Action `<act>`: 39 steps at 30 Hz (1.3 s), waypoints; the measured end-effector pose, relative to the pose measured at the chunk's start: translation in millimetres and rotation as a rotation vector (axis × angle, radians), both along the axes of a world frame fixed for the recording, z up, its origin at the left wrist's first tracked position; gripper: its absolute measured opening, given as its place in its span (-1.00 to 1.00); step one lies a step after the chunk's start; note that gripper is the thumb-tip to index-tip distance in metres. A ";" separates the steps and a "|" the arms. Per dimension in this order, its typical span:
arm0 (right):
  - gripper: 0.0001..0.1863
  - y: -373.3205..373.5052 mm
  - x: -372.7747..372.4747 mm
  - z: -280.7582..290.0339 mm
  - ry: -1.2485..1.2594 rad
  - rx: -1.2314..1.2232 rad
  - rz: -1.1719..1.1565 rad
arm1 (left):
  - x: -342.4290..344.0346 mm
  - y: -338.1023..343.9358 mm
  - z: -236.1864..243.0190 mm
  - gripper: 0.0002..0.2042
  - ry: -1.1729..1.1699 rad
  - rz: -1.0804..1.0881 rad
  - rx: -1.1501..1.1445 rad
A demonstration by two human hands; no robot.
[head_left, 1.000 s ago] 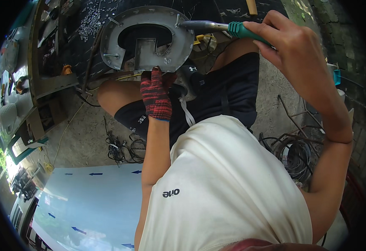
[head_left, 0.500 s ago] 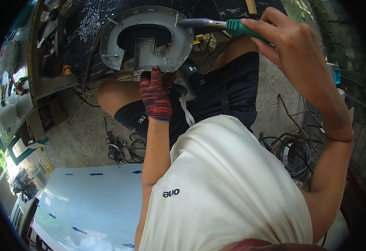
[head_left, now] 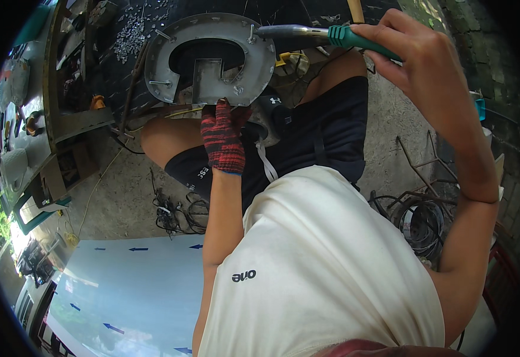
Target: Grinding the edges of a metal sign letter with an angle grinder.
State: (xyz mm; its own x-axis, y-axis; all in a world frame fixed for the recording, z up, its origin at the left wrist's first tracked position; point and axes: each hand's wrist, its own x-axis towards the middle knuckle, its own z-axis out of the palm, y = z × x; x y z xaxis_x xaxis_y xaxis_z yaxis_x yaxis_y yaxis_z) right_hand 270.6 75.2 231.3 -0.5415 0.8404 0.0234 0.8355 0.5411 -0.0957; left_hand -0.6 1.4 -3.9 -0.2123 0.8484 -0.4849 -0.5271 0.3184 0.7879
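Observation:
A grey sheet-metal letter G shell (head_left: 258, 62) is held out over my lap, its open side facing me. Thin metal studs, one a right-hand stud (head_left: 252, 34), stand up from its inner face. My left hand (head_left: 222, 143), in a red and black knit glove, grips the shell's lower edge; its thumb shows on top and the other fingers are hidden beneath. Bare, my right hand (head_left: 420, 56) is closed around the green ribbed handle of what looks like a soldering iron (head_left: 295, 32). Its metal tip is at the base of the right-hand stud.
Small shiny metal pieces (head_left: 136, 33) lie scattered on a black surface at the far left. A cluttered bench (head_left: 19, 172) runs along the left. Tangled black cables (head_left: 173, 211), a pale sheet with blue arrows (head_left: 135, 285) and a wire coil (head_left: 419, 220) with bent rods are on the ground.
My right hand and the soldering iron's handle have shifted slightly right, the tip still by the same stud. The letter shell and my left hand have moved very little.

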 end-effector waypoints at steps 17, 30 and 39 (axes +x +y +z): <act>-0.65 92.0 190.6 -125.4 0.498 0.491 -0.535 | 36.7 15.8 -22.8 -0.60 -0.270 0.064 0.037; -0.65 154.8 214.6 -228.2 0.619 0.445 -0.549 | 64.5 50.8 -10.3 -0.59 -0.222 -0.091 -0.060; -0.48 159.0 213.4 -240.1 0.364 0.228 -0.737 | 6.6 22.2 -23.1 -0.53 -0.001 -0.041 -0.153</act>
